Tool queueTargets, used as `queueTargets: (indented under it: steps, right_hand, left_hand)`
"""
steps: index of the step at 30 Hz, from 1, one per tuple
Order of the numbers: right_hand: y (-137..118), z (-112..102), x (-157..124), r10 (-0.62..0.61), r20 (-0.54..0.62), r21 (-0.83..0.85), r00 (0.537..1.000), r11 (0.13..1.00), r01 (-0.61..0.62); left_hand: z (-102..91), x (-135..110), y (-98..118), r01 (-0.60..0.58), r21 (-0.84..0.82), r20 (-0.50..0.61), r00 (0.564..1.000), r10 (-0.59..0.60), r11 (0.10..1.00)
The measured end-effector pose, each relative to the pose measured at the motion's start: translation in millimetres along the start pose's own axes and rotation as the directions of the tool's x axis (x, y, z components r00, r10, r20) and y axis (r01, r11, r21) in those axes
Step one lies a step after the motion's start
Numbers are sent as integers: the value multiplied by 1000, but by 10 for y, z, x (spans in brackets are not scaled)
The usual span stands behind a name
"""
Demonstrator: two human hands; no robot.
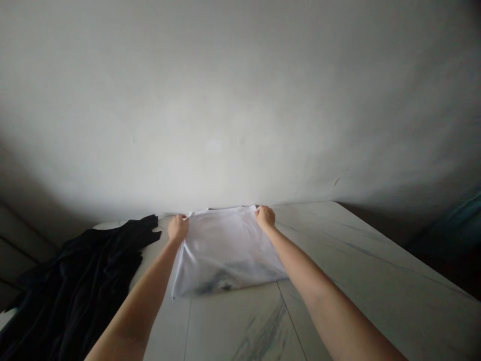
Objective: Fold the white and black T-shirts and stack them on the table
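A white garment lies folded flat on the pale marble-look table, with a dark print showing faintly through near its front edge. My left hand is closed on the garment's far left corner. My right hand is closed on the far right corner. Both arms stretch forward over the table, and the far edge of the garment sits close to the wall.
A heap of black clothing lies on the table's left side and hangs over its edge. A plain grey wall rises right behind the table. The table's right edge runs diagonally towards a dark area.
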State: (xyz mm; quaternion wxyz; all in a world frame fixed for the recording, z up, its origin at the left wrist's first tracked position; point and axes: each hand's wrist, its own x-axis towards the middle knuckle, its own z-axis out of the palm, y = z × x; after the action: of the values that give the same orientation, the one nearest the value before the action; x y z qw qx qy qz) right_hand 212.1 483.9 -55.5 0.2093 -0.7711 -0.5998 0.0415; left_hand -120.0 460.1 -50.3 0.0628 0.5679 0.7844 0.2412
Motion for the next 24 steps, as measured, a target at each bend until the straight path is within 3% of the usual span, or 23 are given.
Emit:
queueTargets:
  steps: [3, 10, 13, 18, 24]
  right_hand:
    - [-44, 24, 142, 76, 58, 30, 995, 996, -78]
    - [-66, 105, 332, 174, 59, 78, 983, 981, -179]
    - [-65, 144, 309, 152, 39, 100, 988, 983, -156]
    - [-111, 184, 206, 86, -56, 47, 995, 995, -83]
    - [-172, 200, 131, -115, -173, -18, 978, 993, 113]
  left_hand:
    - [-4, 249, 42, 49, -98, 118, 992, -37, 994]
    - [100, 468, 119, 47, -245, 110, 994, -20, 968]
    - [160, 464, 100, 11, -312, 102, 995, 22, 950]
    - [195, 509, -6, -89, -442, 193, 962, 192, 893]
    - [165, 603, -131, -129, -580, 192, 938, 290, 804]
